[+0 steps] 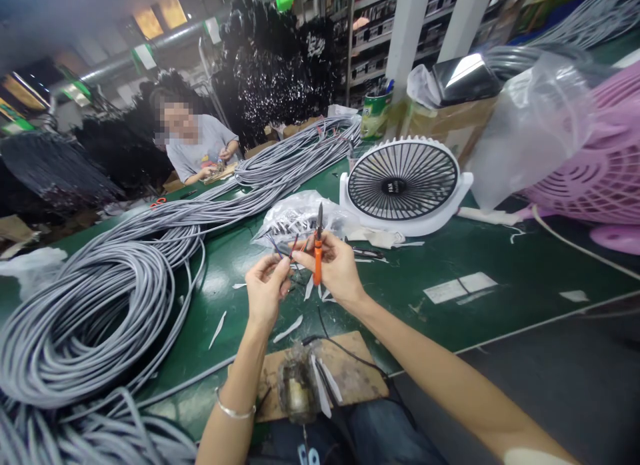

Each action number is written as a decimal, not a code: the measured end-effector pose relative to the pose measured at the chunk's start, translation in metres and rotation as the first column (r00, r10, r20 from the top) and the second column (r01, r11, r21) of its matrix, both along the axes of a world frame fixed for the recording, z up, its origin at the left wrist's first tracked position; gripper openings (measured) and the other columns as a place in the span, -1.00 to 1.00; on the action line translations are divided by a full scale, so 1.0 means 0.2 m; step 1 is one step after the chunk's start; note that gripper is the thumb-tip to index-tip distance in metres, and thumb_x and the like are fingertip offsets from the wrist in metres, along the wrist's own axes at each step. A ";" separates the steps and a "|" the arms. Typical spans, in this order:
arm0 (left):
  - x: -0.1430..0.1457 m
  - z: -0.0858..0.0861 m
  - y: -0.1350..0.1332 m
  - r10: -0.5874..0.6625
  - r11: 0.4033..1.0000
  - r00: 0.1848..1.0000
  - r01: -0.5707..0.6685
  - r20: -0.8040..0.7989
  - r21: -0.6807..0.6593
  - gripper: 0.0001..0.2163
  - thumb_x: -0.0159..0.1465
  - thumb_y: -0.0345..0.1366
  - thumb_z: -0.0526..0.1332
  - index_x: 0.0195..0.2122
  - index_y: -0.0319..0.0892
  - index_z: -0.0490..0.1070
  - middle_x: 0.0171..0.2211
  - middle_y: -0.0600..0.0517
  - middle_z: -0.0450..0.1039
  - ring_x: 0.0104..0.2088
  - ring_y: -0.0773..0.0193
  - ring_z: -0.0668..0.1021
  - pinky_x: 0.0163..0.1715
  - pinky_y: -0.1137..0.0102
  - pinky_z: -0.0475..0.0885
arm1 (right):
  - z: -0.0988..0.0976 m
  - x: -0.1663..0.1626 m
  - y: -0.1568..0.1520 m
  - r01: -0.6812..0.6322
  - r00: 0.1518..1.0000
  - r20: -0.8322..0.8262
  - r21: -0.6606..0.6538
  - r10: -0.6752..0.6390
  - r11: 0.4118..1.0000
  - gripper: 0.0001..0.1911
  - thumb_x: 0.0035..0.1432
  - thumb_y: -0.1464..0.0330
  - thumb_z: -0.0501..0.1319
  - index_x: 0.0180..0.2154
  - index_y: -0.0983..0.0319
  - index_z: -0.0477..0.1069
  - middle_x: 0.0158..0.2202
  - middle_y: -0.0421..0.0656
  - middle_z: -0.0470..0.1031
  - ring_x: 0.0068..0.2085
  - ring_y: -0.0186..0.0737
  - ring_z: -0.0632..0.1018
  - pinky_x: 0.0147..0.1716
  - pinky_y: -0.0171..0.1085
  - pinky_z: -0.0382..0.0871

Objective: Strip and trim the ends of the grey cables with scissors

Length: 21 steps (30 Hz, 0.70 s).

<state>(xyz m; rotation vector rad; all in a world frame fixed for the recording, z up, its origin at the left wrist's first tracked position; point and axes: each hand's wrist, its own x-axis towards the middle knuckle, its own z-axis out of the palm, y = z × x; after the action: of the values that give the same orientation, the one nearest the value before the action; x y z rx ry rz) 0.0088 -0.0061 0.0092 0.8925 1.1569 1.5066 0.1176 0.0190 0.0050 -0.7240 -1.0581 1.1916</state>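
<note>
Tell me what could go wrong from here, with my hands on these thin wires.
Your right hand holds the orange-handled tool close to your left hand, so its dark tip might nick a finger or the thin wires.

The gray cable lies in overlapping loops, which could tangle if one is pulled.

Loose white strips share the green table with the white fan; if it is running, they may blow about.

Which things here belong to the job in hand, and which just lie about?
Job in hand:
thin wires at the left hand
orange-handled tool in the right hand
grey cables, probably

Apparently lying about:
white fan
green can
</note>
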 end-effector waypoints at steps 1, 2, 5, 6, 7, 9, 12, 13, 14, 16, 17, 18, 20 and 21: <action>0.01 0.00 0.00 -0.008 1.000 1.000 0.008 -0.014 -0.017 -0.59 -0.27 -0.12 0.43 -0.51 -0.27 0.34 -0.72 0.14 0.35 -0.83 0.61 0.16 -0.84 0.63 -0.04 | 0.00 0.00 0.00 0.019 1.000 -0.015 0.007 -0.019 1.000 -0.62 -0.29 0.22 0.39 -0.59 0.21 0.20 -0.60 -0.31 0.32 -0.54 -0.38 0.39 -0.46 -0.36 0.32; 0.01 0.00 0.00 -0.014 1.000 1.000 0.013 -0.023 -0.025 -0.58 -0.27 -0.11 0.43 -0.51 -0.27 0.34 -0.72 0.14 0.35 -0.83 0.61 0.16 -0.84 0.63 -0.04 | 0.00 0.00 0.00 0.042 0.999 -0.026 0.006 -0.042 0.999 -0.62 -0.30 0.23 0.40 -0.59 0.21 0.20 -0.61 -0.32 0.30 -0.54 -0.40 0.38 -0.47 -0.37 0.32; 0.02 0.00 -0.01 -0.012 1.000 1.000 0.012 -0.008 -0.007 -0.59 -0.25 -0.09 0.42 -0.51 -0.25 0.32 -0.72 0.15 0.34 -0.82 0.62 0.14 -0.83 0.63 -0.05 | -0.01 0.00 0.01 0.079 0.995 -0.056 -0.029 -0.080 0.996 -0.59 -0.36 0.26 0.43 -0.62 0.22 0.19 -0.63 -0.36 0.24 -0.58 -0.44 0.34 -0.54 -0.39 0.29; 0.01 0.00 -0.01 -0.019 1.000 1.000 0.019 0.005 0.008 -0.60 -0.23 -0.10 0.42 -0.51 -0.26 0.33 -0.72 0.15 0.33 -0.81 0.63 0.13 -0.82 0.63 -0.05 | -0.01 0.00 0.02 0.066 0.995 -0.070 -0.050 -0.069 0.997 -0.58 -0.38 0.26 0.44 -0.62 0.22 0.19 -0.64 -0.36 0.22 -0.58 -0.44 0.34 -0.55 -0.39 0.30; 0.01 0.01 0.00 -0.039 0.999 0.999 0.039 0.016 0.025 -0.61 -0.21 -0.11 0.42 -0.49 -0.26 0.35 -0.70 0.15 0.33 -0.80 0.63 0.14 -0.81 0.63 -0.05 | -0.02 0.00 0.03 0.047 0.995 -0.090 -0.073 -0.053 0.996 -0.57 -0.39 0.26 0.44 -0.62 0.22 0.19 -0.64 -0.37 0.21 -0.58 -0.43 0.35 -0.55 -0.39 0.31; -0.01 0.01 0.00 -0.110 0.993 0.994 0.108 0.029 0.056 -0.63 -0.19 -0.15 0.42 -0.44 -0.27 0.40 -0.67 0.13 0.34 -0.77 0.62 0.16 -0.78 0.62 -0.02 | -0.02 0.00 0.03 -0.002 0.990 -0.137 -0.126 -0.015 0.992 -0.56 -0.41 0.24 0.45 -0.61 0.22 0.19 -0.64 -0.37 0.21 -0.57 -0.40 0.40 -0.55 -0.37 0.36; -0.04 0.01 0.00 -0.201 0.976 0.979 0.197 0.034 0.091 -0.64 -0.16 -0.19 0.41 -0.36 -0.26 0.47 -0.61 0.10 0.36 -0.73 0.60 0.20 -0.74 0.59 0.01 | -0.02 0.00 0.04 -0.090 0.974 -0.221 -0.195 0.045 0.977 -0.55 -0.45 0.24 0.46 -0.61 0.23 0.21 -0.62 -0.36 0.26 -0.55 -0.38 0.45 -0.55 -0.36 0.40; -0.05 0.01 0.00 -0.206 0.974 0.978 0.202 0.033 0.104 -0.64 -0.14 -0.19 0.41 -0.34 -0.26 0.48 -0.60 0.09 0.36 -0.72 0.60 0.20 -0.73 0.58 0.01 | -0.01 0.00 0.04 -0.117 0.968 -0.244 -0.208 0.064 0.971 -0.55 -0.46 0.25 0.46 -0.61 0.23 0.21 -0.61 -0.35 0.28 -0.55 -0.37 0.45 -0.55 -0.36 0.41; -0.05 0.00 0.00 -0.203 0.973 0.979 0.199 0.027 0.116 -0.64 -0.13 -0.19 0.40 -0.31 -0.24 0.48 -0.59 0.09 0.36 -0.71 0.59 0.20 -0.72 0.58 0.02 | -0.01 0.00 0.04 -0.134 0.963 -0.261 -0.214 0.075 0.968 -0.56 -0.46 0.26 0.46 -0.61 0.23 0.22 -0.61 -0.35 0.29 -0.55 -0.37 0.46 -0.54 -0.35 0.43; -0.05 -0.01 0.01 -0.188 0.973 0.982 0.187 -0.005 0.138 -0.64 -0.09 -0.17 0.39 -0.27 -0.23 0.49 -0.58 0.09 0.35 -0.70 0.58 0.20 -0.71 0.56 0.03 | -0.01 0.00 0.04 -0.126 0.960 -0.270 -0.206 0.067 0.970 -0.57 -0.45 0.27 0.46 -0.60 0.23 0.22 -0.61 -0.35 0.30 -0.54 -0.37 0.47 -0.52 -0.34 0.45; -0.05 -0.01 0.01 -0.182 0.972 0.983 0.184 -0.027 0.147 -0.64 -0.07 -0.16 0.38 -0.27 -0.23 0.49 -0.58 0.09 0.35 -0.69 0.57 0.20 -0.70 0.56 0.04 | -0.01 0.00 0.04 -0.108 0.963 -0.266 -0.198 0.052 0.974 -0.57 -0.45 0.28 0.46 -0.60 0.23 0.23 -0.61 -0.36 0.30 -0.54 -0.37 0.47 -0.51 -0.34 0.47; -0.05 -0.02 0.01 -0.177 0.971 0.983 0.183 -0.050 0.156 -0.65 -0.05 -0.14 0.37 -0.27 -0.24 0.50 -0.58 0.09 0.34 -0.68 0.56 0.20 -0.70 0.56 0.05 | -0.01 0.00 0.04 -0.088 0.965 -0.260 -0.190 0.037 0.978 -0.58 -0.43 0.28 0.46 -0.60 0.23 0.23 -0.61 -0.36 0.29 -0.54 -0.38 0.47 -0.50 -0.34 0.47; -0.04 -0.02 0.01 -0.175 0.966 0.981 0.187 -0.084 0.178 -0.65 -0.01 -0.12 0.34 -0.26 -0.23 0.50 -0.57 0.09 0.34 -0.67 0.56 0.19 -0.69 0.55 0.06 | -0.02 0.00 0.04 -0.084 0.965 -0.260 -0.184 0.034 0.979 -0.59 -0.41 0.28 0.45 -0.59 0.23 0.23 -0.60 -0.36 0.30 -0.54 -0.38 0.48 -0.49 -0.34 0.48; -0.04 -0.03 0.01 -0.178 0.963 0.980 0.193 -0.092 0.189 -0.65 0.00 -0.11 0.34 -0.26 -0.23 0.51 -0.56 0.08 0.34 -0.67 0.56 0.19 -0.69 0.55 0.06 | -0.02 0.00 0.04 -0.099 0.963 -0.265 -0.188 0.047 0.977 -0.59 -0.40 0.28 0.45 -0.59 0.23 0.23 -0.60 -0.35 0.32 -0.54 -0.37 0.48 -0.49 -0.34 0.48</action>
<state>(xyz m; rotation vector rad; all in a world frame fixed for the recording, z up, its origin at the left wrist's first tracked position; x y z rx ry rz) 0.0014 -0.0042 0.0041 1.1677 0.9577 1.4602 0.1181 0.0266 0.0011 -0.6647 -0.7591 1.4292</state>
